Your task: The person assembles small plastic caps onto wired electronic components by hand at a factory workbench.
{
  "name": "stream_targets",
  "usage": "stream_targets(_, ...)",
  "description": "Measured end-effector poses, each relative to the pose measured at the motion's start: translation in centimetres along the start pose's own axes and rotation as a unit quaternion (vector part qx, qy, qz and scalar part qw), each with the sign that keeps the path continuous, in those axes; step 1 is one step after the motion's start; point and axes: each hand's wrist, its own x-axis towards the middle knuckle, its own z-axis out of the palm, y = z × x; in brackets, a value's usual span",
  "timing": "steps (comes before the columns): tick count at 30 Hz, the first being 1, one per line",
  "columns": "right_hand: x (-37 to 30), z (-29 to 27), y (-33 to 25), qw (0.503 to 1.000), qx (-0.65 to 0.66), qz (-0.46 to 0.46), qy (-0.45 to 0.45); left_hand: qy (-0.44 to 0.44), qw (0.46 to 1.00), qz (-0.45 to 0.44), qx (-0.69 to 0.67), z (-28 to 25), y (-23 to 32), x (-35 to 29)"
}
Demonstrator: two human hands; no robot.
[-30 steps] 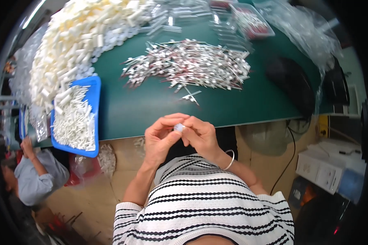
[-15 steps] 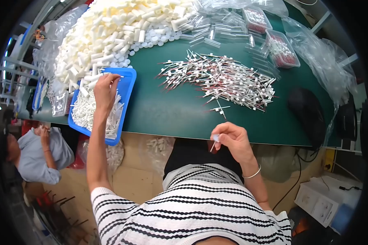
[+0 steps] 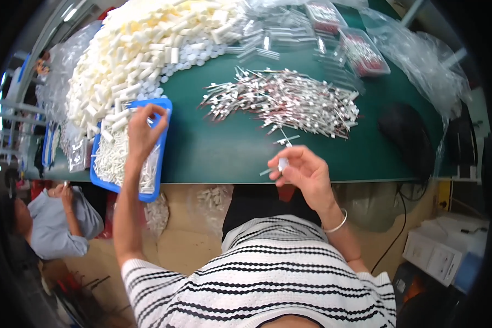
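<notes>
My left hand [image 3: 143, 134] is closed in a pinch over the far end of a blue tray [image 3: 165, 128]. Whatever its fingertips hold, if anything, is too small to make out. Short thin white sticks [image 3: 110, 161] fill the tray, with some thicker white tubes lying at its far end. Near the table's front edge, my right hand [image 3: 309, 177] pinches a small translucent white cap with a thin stick [image 3: 282, 164] projecting to the left. Beyond it spreads a heap of thin white and red sticks with small white pieces on them [image 3: 290, 104]; a few lie loose at its near edge.
Thick cream tubes [image 3: 136, 49] form a big mound at the back left, edged by round translucent caps [image 3: 194, 54]. Clear tubes [image 3: 290, 35] and two clear boxes [image 3: 364, 53] lie at the back. A black object [image 3: 403, 139] rests at right; another person [image 3: 65, 218] sits at left.
My right hand has shifted slightly left and away from me, and its stick now points left instead of down. My left hand stays over the tray with its fingertips turned slightly. The whole view has shifted a little.
</notes>
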Motion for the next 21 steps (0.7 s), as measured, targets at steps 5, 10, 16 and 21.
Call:
stream_targets(5, 2.0, 0.9, -1.5, 0.993, 0.028, -0.111, 0.008, -0.088, 0.845, -0.167, -0.5, 4.9, 13.6, -5.8)
stream_targets(10, 1.6, 0.2, -1.3, 0.988, 0.043, -0.143, 0.031, -0.094, 0.807, -0.133, -0.568, 7.4, 15.8, -7.2)
stream_targets(16, 1.0, -0.1, -0.4, 0.989, 0.045, -0.133, 0.035, -0.073, 0.844, -0.13, -0.515, 8.0, 16.1, -7.9)
stream_targets(21, 0.9, 0.1, -0.3, 0.991, 0.043, -0.122, 0.02, -0.037, 0.904, -0.073, -0.42, 7.7, 16.4, -7.7)
